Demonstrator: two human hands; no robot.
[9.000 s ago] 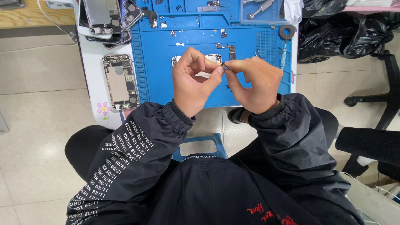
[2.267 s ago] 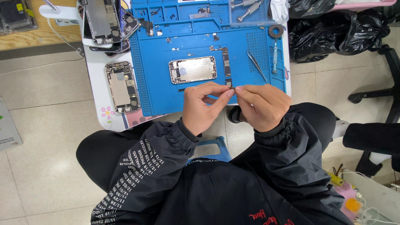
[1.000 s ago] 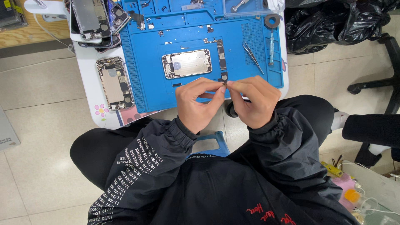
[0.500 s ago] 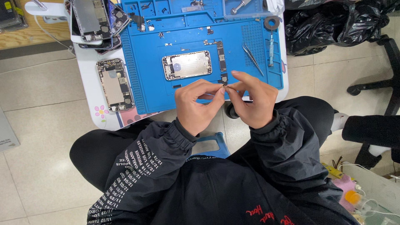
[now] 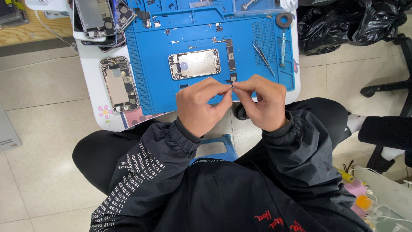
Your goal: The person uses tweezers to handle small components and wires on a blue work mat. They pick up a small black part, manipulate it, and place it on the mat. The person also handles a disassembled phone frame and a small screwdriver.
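Note:
My left hand (image 5: 201,107) and my right hand (image 5: 262,103) meet fingertip to fingertip over the near edge of the blue work mat (image 5: 150,81). Between the pinched fingers sits a very small part (image 5: 232,87), too tiny to make out. Just beyond the hands an opened phone housing (image 5: 194,63) lies flat on the mat, with a narrow dark circuit board (image 5: 230,55) to its right. Both sleeves are black.
Tweezers (image 5: 262,57) and a screwdriver (image 5: 282,47) lie at the mat's right side. A second opened phone (image 5: 118,83) rests on the white table left of the mat, more phone parts (image 5: 101,19) at the far left. Black bags (image 5: 343,21) sit on the floor at right.
My hands stay pinched together and have drifted slightly away from my body toward the mat's edge. The view has shifted a little; the things on the mat are unmoved.

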